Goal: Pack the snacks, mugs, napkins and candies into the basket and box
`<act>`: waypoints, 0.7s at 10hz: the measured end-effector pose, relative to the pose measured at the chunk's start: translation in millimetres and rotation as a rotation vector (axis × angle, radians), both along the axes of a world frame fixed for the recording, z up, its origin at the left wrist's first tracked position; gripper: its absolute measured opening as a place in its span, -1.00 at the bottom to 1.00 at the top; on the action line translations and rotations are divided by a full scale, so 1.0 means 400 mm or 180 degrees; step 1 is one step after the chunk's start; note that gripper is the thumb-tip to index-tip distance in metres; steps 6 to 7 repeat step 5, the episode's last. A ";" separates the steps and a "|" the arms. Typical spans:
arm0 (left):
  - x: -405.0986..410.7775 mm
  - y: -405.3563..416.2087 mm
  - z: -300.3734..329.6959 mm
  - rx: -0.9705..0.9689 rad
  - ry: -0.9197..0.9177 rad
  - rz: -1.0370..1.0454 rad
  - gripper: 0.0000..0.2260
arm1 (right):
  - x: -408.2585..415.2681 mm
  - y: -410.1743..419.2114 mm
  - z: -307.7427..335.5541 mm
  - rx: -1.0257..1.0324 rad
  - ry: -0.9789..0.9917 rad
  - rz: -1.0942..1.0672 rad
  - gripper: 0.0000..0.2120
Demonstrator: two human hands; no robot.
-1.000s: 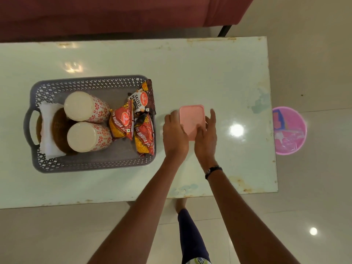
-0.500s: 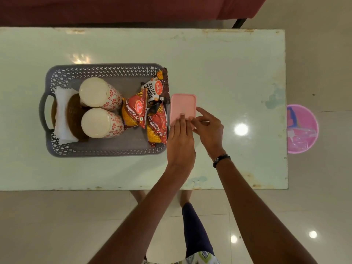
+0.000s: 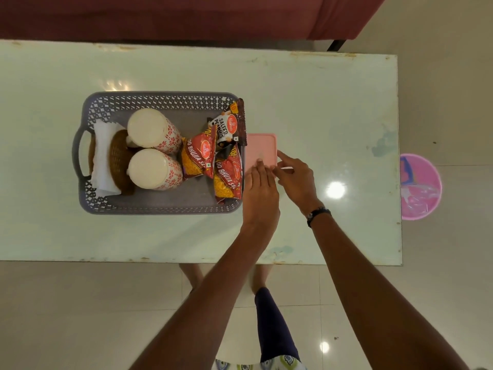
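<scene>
A grey perforated basket (image 3: 160, 98) stands on the pale table (image 3: 320, 102). Inside it lie two white mugs with red flowers (image 3: 153, 133) (image 3: 154, 169), white napkins (image 3: 102, 156) at the left end, and three snack packets (image 3: 198, 156) at the right end. A closed pink box (image 3: 260, 146) rests on the table, touching the basket's right wall. My left hand (image 3: 260, 193) lies flat with its fingertips on the box's near edge. My right hand (image 3: 296, 177) touches the box's right near corner with fingers spread.
A round pink tub (image 3: 420, 186) sits on the floor past the table's right edge. A dark red sofa (image 3: 186, 14) runs along the far side. My feet and one leg (image 3: 272, 324) show below the near table edge.
The pink box has slid left from the open table until it touches the basket. Both hands followed it, now resting on its near edge instead of gripping its sides.
</scene>
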State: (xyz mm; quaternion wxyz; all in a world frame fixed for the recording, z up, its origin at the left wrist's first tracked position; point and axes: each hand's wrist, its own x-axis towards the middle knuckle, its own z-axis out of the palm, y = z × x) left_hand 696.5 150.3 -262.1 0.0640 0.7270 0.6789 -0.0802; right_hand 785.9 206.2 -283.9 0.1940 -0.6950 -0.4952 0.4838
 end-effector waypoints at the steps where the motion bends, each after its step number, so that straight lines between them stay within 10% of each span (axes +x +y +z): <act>1: -0.038 -0.007 0.032 0.0028 -0.0385 -0.0141 -0.43 | -0.013 -0.025 0.037 0.0120 -0.0323 0.0150 -0.53; 7: -0.495 -0.084 0.351 0.0630 -0.1070 -0.0366 -0.51 | -0.208 -0.132 0.401 0.1018 -0.0338 -0.0317 -0.67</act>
